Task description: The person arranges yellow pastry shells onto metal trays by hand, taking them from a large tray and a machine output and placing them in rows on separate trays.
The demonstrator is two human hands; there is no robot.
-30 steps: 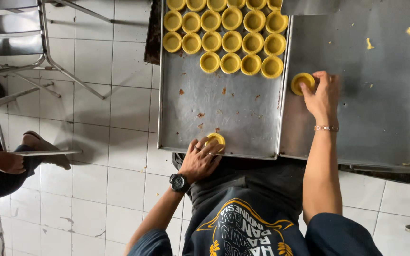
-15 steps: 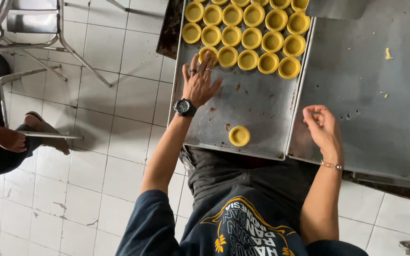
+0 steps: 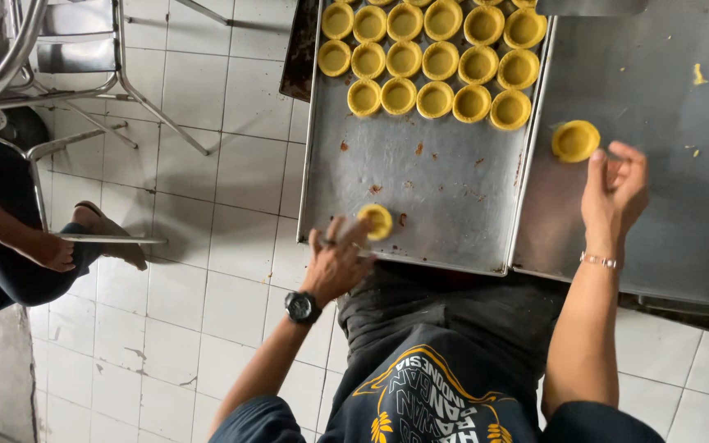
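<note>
My left fingers (image 3: 346, 239) are pinched together on a small yellow tart shell (image 3: 376, 221) at the near edge of the baking tray (image 3: 420, 189), and my left hand (image 3: 336, 264) lies over the tray's rim, a black wristwatch (image 3: 302, 307) on that wrist. The fingers of my right hand (image 3: 613, 193) are spread apart and curled, holding nothing; their tips sit just beside a second tart shell (image 3: 575, 140), though I cannot tell whether they touch it. That shell rests on the bare steel worktop (image 3: 683, 205), right of the tray and just past its right rim. A thin bracelet (image 3: 598, 260) circles my right wrist.

At the far end of the tray stand rows of filled yellow shells (image 3: 432, 57), packed close and touching one another, well apart from the shell I hold. The tray's middle is bare metal with brown baked spots. A few yellow crumbs (image 3: 698, 75) lie on the worktop further off.

To my left, over the white tiled floor (image 3: 207, 246), stands a metal chair (image 3: 67, 74), and another person's foot (image 3: 104, 234) rests on a chair rail nearby.
</note>
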